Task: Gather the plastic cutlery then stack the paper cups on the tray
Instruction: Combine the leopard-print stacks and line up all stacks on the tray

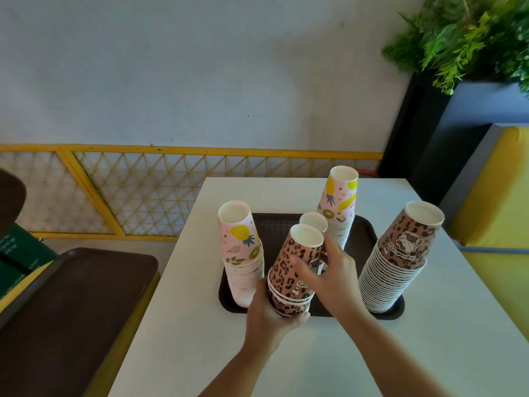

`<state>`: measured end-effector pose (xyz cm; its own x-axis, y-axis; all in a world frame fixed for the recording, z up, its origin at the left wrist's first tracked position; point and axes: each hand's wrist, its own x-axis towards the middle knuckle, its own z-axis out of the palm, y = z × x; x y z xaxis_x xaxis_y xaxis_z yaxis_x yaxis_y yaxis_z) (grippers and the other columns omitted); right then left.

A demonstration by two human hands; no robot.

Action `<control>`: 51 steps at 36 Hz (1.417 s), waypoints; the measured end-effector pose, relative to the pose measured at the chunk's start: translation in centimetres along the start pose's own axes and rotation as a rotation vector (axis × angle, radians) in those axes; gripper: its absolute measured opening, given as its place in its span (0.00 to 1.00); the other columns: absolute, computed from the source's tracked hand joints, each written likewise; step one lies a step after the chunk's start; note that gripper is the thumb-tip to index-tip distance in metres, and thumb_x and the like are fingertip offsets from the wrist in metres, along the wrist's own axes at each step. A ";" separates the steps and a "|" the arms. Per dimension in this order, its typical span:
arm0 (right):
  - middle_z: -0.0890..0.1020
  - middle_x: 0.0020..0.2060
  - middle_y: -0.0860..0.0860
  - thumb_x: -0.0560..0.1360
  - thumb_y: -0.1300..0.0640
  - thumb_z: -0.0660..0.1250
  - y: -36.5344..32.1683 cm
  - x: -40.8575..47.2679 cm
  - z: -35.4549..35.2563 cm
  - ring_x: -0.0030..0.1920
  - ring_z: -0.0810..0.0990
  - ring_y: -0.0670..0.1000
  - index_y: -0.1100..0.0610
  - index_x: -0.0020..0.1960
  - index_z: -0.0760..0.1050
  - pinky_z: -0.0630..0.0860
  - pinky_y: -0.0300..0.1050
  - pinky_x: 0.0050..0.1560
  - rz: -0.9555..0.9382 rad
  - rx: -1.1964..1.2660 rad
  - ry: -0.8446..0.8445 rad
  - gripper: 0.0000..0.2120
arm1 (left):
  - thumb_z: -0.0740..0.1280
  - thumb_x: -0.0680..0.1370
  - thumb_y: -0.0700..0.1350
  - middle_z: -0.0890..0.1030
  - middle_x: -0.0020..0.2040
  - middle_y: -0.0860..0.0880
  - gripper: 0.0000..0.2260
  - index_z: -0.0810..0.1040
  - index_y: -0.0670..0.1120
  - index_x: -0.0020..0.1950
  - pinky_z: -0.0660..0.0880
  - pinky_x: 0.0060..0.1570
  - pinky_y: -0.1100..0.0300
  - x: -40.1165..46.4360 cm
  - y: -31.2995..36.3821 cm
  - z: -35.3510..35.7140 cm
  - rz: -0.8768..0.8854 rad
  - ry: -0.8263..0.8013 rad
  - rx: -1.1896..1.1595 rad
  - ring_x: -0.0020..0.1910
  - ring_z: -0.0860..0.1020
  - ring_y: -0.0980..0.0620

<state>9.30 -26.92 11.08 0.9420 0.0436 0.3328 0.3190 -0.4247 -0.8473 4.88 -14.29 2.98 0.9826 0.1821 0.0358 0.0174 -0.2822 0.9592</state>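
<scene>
A dark brown tray (369,233) lies on the white table and carries upside-down stacks of paper cups. A pink fruit-print stack (242,253) stands at the left, another fruit-print stack (339,204) at the back, and a tall leopard-print stack (400,253) at the right. At the tray's front, my left hand (269,319) grips the base of a short leopard-print stack (294,270). My right hand (329,273) holds the side of its top cup. Another cup (313,222) peeks out just behind it. No plastic cutlery is in view.
The white table (400,353) extends toward me. A second brown tray (71,305) sits on a yellow surface at the left. A yellow mesh fence (143,190) runs behind, with a yellow seat (498,190) and a dark planter with greenery (463,35) at the right.
</scene>
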 end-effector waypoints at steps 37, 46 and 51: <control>0.74 0.58 0.43 0.60 0.39 0.72 -1.3 -2.6 0.7 0.58 0.75 0.42 0.49 0.66 0.65 0.73 0.36 0.56 -0.008 -0.018 0.015 0.38 | 0.77 0.53 0.54 0.81 0.52 0.57 0.36 0.72 0.51 0.60 0.75 0.47 0.70 -0.2 1.4 -0.2 -0.030 0.052 -0.004 0.50 0.78 0.66; 0.79 0.54 0.45 0.63 0.44 0.74 -0.8 -2.6 0.7 0.54 0.78 0.44 0.53 0.62 0.71 0.77 0.45 0.56 0.058 -0.027 -0.019 0.31 | 0.77 0.52 0.55 0.81 0.52 0.56 0.38 0.71 0.52 0.60 0.78 0.49 0.64 -0.9 1.7 -0.4 -0.007 -0.008 -0.025 0.51 0.79 0.62; 0.80 0.51 0.47 0.65 0.51 0.75 -0.7 -2.2 0.4 0.53 0.79 0.46 0.55 0.60 0.72 0.77 0.44 0.54 0.086 -0.032 -0.005 0.26 | 0.81 0.54 0.49 0.81 0.51 0.58 0.36 0.72 0.54 0.59 0.75 0.46 0.72 -0.9 1.5 -0.5 0.001 -0.002 0.014 0.50 0.78 0.65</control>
<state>7.04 -26.32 10.76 0.9663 0.0102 0.2574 0.2336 -0.4555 -0.8590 3.92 -14.38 4.53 0.9829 0.1804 0.0362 0.0191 -0.2957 0.9551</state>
